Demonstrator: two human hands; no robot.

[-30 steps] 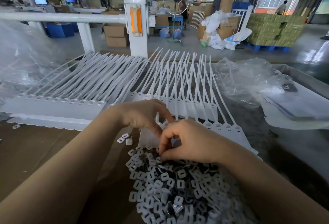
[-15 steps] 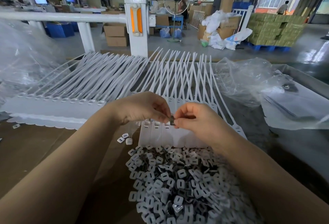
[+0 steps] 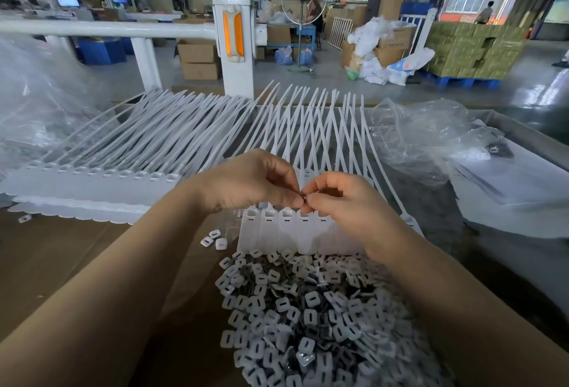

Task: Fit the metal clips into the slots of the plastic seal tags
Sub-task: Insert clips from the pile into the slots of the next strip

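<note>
My left hand point(image 3: 252, 182) and my right hand point(image 3: 341, 202) meet fingertip to fingertip, both pinching one small metal clip point(image 3: 303, 197). They hover just above a white strip of joined plastic seal tags point(image 3: 286, 232) whose slots face up. The tags' long tails fan away toward the far side. A heap of white-and-metal clips point(image 3: 308, 319) lies in front of the strip, between my forearms. Three loose clips point(image 3: 214, 239) sit apart to the left.
A second, longer strip of seal tags point(image 3: 92, 183) lies at the left on the brown cardboard surface point(image 3: 61, 263). Crumpled clear plastic bags point(image 3: 425, 140) lie at the right and far left. A white railing post point(image 3: 235, 41) stands behind.
My right hand rose from the clip heap with a clip and met my left hand above the tag strip. Both hands have since lifted slightly, pinching the clip together.
</note>
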